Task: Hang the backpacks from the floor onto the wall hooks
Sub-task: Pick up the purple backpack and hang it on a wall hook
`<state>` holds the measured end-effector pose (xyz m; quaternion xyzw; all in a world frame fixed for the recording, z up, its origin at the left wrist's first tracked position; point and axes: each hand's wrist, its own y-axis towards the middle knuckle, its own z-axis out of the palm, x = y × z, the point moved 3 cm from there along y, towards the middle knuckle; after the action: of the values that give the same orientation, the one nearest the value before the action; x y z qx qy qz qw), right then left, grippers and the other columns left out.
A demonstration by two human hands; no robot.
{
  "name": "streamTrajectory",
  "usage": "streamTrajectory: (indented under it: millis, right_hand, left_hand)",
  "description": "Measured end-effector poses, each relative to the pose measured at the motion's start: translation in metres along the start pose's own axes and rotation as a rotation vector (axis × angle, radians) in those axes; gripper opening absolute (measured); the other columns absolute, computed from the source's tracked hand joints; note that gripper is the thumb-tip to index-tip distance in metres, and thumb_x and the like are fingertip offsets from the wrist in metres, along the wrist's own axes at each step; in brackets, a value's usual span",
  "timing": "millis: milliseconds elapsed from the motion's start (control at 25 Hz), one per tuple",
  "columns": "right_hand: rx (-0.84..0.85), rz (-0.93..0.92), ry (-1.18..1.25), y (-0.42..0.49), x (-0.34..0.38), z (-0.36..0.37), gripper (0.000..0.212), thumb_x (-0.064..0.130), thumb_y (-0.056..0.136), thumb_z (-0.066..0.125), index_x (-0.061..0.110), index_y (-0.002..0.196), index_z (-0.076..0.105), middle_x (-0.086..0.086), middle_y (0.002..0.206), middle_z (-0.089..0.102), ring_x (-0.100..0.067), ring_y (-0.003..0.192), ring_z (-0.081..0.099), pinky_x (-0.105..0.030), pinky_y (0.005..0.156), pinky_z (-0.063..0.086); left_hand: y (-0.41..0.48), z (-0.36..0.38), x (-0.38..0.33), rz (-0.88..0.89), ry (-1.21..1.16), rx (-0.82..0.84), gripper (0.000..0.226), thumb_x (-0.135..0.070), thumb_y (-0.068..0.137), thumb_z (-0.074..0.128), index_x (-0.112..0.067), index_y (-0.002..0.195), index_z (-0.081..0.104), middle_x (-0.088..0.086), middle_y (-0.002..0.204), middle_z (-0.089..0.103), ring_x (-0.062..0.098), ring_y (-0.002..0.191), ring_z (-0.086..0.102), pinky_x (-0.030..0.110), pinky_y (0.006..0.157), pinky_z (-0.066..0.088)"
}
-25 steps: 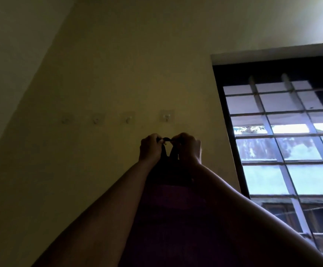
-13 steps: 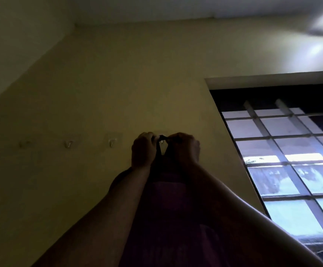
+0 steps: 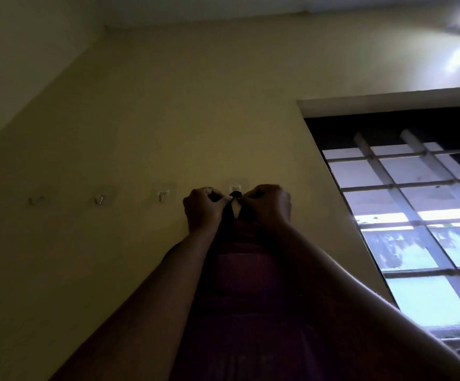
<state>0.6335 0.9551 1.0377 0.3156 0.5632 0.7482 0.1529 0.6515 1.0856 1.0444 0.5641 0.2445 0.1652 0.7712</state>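
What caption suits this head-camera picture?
Both hands, left and right, loop a purple backpack's strap over the rightmost wall hook.

Both hands crowd the rightmost hook (image 3: 235, 187): the left hand (image 3: 202, 209) and right hand (image 3: 268, 206) pinch the backpack's loop (image 3: 235, 194) there, and the dark backpack (image 3: 248, 284) fills the space between the forearms below. To the left the wall (image 3: 141, 119) is bare and open around three free hooks (image 3: 162, 196), spaced apart in a row. To the right, the barred window (image 3: 404, 215) and its frame close off that side.
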Motion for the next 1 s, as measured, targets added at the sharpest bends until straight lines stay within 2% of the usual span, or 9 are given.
streamTrajectory:
  millis: [80,160,320,400,480,600,680,840,1000]
  right_hand:
    - [0.042,-0.002,-0.014,-0.01,0.0,-0.001,0.018,0.02,0.077,0.071,0.011,0.092,0.076,-0.013,0.099,0.074,-0.026,0.094,0.067,-0.032,0.081,0.051]
    - [0.14,-0.006,-0.041,-0.021,0.004,-0.005,0.025,0.015,0.083,0.062,0.011,0.106,0.072,-0.013,0.111,0.072,-0.027,0.103,0.065,-0.033,0.089,0.05]
    - [0.343,-0.034,-0.13,-0.054,0.018,-0.036,0.037,0.018,0.093,0.047,0.013,0.129,0.056,-0.013,0.131,0.061,-0.028,0.119,0.057,-0.036,0.097,0.045]
    - [0.33,-0.052,-0.113,-0.075,0.029,-0.06,0.036,0.021,0.095,0.045,0.013,0.127,0.058,-0.012,0.13,0.061,-0.03,0.12,0.056,-0.037,0.096,0.046]
    - [0.314,0.011,-0.038,-0.103,0.037,-0.084,0.034,0.025,0.095,0.045,0.016,0.124,0.06,-0.01,0.126,0.064,-0.028,0.117,0.057,-0.037,0.095,0.046]
    - [0.244,0.179,0.135,-0.141,0.043,-0.126,0.031,0.03,0.095,0.046,0.019,0.117,0.064,-0.007,0.115,0.07,-0.024,0.109,0.061,-0.035,0.089,0.046]
    - [0.22,0.294,0.23,-0.164,0.042,-0.153,0.029,0.031,0.094,0.047,0.02,0.11,0.067,-0.005,0.107,0.07,-0.023,0.106,0.061,-0.039,0.093,0.048]
    - [0.349,0.478,0.297,-0.225,0.033,-0.191,0.03,0.037,0.093,0.048,0.019,0.106,0.067,0.006,0.094,0.064,-0.026,0.108,0.061,-0.05,0.1,0.045]
    - [0.401,0.636,0.349,-0.299,0.035,-0.242,0.039,0.057,0.084,0.049,0.026,0.101,0.066,0.008,0.096,0.062,-0.016,0.101,0.059,-0.039,0.095,0.047]
  left_hand:
    - [-0.011,-0.005,-0.003,-0.028,0.005,0.046,0.025,-0.02,0.079,0.07,-0.001,0.096,0.072,0.017,0.104,0.072,0.026,0.099,0.066,0.023,0.075,0.044]
    - [-0.018,-0.016,-0.005,-0.087,-0.011,0.125,0.028,-0.023,0.084,0.065,-0.003,0.103,0.069,0.013,0.11,0.07,0.025,0.103,0.064,0.024,0.076,0.046]
    - [-0.047,-0.048,-0.026,-0.169,-0.025,0.277,0.045,-0.041,0.092,0.047,-0.012,0.125,0.056,0.009,0.128,0.062,0.024,0.114,0.059,0.026,0.083,0.046]
    - [-0.07,-0.063,-0.048,-0.153,0.049,0.333,0.048,-0.043,0.093,0.042,-0.016,0.133,0.05,0.007,0.135,0.056,0.023,0.122,0.053,0.026,0.088,0.041]
    - [-0.096,-0.075,-0.066,-0.192,0.063,0.367,0.049,-0.046,0.093,0.04,-0.019,0.133,0.049,0.005,0.137,0.054,0.022,0.124,0.051,0.029,0.095,0.041]
    - [-0.136,-0.09,-0.091,-0.248,-0.049,0.364,0.047,-0.044,0.094,0.038,-0.019,0.132,0.051,0.004,0.138,0.053,0.02,0.125,0.05,0.025,0.094,0.039]
    - [-0.163,-0.102,-0.109,-0.329,-0.132,0.39,0.048,-0.041,0.096,0.037,-0.014,0.133,0.048,0.003,0.139,0.05,0.018,0.129,0.045,0.022,0.093,0.035]
    - [-0.229,-0.128,-0.144,-0.503,-0.229,0.45,0.049,-0.041,0.096,0.035,-0.013,0.135,0.045,0.004,0.144,0.047,0.017,0.134,0.042,0.02,0.096,0.031]
    - [-0.315,-0.172,-0.18,-0.702,-0.344,0.51,0.054,-0.043,0.095,0.035,-0.014,0.14,0.04,0.004,0.147,0.042,0.016,0.137,0.038,0.021,0.098,0.027]
